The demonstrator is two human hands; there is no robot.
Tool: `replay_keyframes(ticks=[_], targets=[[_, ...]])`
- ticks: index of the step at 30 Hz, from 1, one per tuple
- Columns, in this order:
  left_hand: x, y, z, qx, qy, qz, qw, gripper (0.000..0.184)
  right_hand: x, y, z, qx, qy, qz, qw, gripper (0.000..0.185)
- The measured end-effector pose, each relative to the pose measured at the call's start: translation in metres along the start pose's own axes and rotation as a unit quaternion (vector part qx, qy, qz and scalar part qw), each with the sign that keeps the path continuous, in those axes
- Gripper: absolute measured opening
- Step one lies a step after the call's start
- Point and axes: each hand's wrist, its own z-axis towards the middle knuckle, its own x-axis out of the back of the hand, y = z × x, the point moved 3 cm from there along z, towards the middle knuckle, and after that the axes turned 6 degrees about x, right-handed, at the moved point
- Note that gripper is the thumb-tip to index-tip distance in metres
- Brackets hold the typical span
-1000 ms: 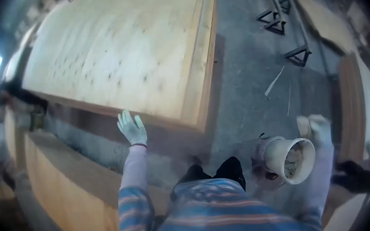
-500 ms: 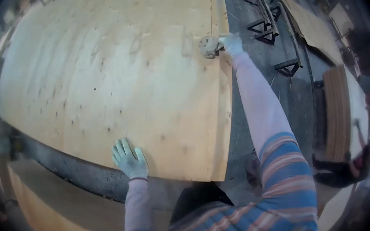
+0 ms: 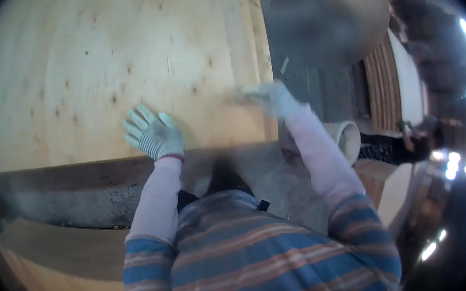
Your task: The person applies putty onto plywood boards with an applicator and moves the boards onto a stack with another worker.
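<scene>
A large plywood sheet (image 3: 139,59) with dark knots lies in front of me, its long near edge close to my body. My left hand (image 3: 155,134), in a pale knitted glove, rests flat on it near that edge with the fingers spread. Toward the sheet's right edge, my gloved right hand (image 3: 280,99) is closed around a flat, greyish scraper-like tool (image 3: 247,93). Motion smears the tool and this hand, so the blade's shape and its exact contact with the wood cannot be made out.
A pale bucket-like container (image 3: 349,140) stands right of my right forearm. Beyond it are a stack of brown boards (image 3: 382,81) and another person (image 3: 403,144). Behind my left arm is a board stack (image 3: 57,255). A blurred oval covers part of the upper right.
My right hand has brought the tool back from farther along the right edge toward my body. My left hand still lies spread on the sheet. The camera view has shifted and turned.
</scene>
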Motion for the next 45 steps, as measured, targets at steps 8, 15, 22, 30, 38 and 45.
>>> replay_keyframes(ticks=[8, 15, 22, 30, 38, 45], targets=[[0.012, -0.023, 0.017, -0.183, -0.029, -0.111, 0.976, 0.065, -0.151, 0.086, -0.110, 0.107, 0.303, -0.258, 0.911, 0.029], [0.058, -0.298, 0.268, -0.167, 0.175, -0.041, 0.969, 0.029, -0.324, 0.014, 0.069, 0.201, 0.085, 0.160, 0.963, 0.046], [0.070, -0.508, 0.380, 0.066, 0.121, 0.029, 0.990, 0.059, -0.379, -0.037, 0.450, 0.126, 0.028, 0.364, 0.922, 0.034], [0.081, -0.498, 0.382, 0.067, 0.083, 0.019, 0.994, 0.058, -0.348, -0.046, 0.664, 0.122, -0.023, -0.449, 0.885, 0.034], [0.077, -0.500, 0.381, 0.059, 0.084, 0.016, 0.995, 0.060, -0.519, 0.070, 0.332, 0.012, -0.074, 0.001, 0.997, 0.034], [0.081, -0.510, 0.386, 0.045, -0.022, -0.046, 0.998, 0.065, -0.662, 0.168, 0.144, 0.237, 0.195, -0.640, 0.704, 0.032]])
